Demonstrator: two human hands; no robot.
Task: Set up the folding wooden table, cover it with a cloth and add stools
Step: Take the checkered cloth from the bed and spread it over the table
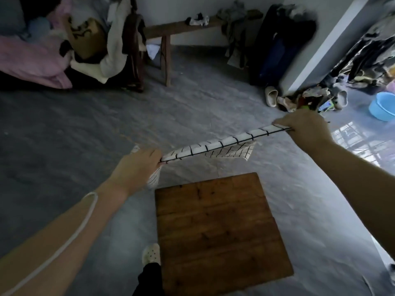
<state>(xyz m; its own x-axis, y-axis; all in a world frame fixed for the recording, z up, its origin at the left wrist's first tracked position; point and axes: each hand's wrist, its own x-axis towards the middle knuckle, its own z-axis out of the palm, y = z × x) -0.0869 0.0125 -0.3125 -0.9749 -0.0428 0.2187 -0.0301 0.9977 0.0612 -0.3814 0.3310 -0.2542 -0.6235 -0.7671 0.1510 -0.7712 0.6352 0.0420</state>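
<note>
In the head view my left hand point(136, 165) and right hand point(305, 127) each pinch an end of the cloth point(213, 149), taut in the air beyond the bare table point(218, 227). It looks partly folded, so it may land bunched or skewed, or slip a pinch. My foot point(151, 256) is just beside the table; a bench point(177, 30) stands at the wall, with slippers point(271, 96) and a basin point(384, 105) far right.

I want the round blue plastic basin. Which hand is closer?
Right. The right hand holds the checked white cloth left of the blue basin; the left hand is much farther left.
</note>
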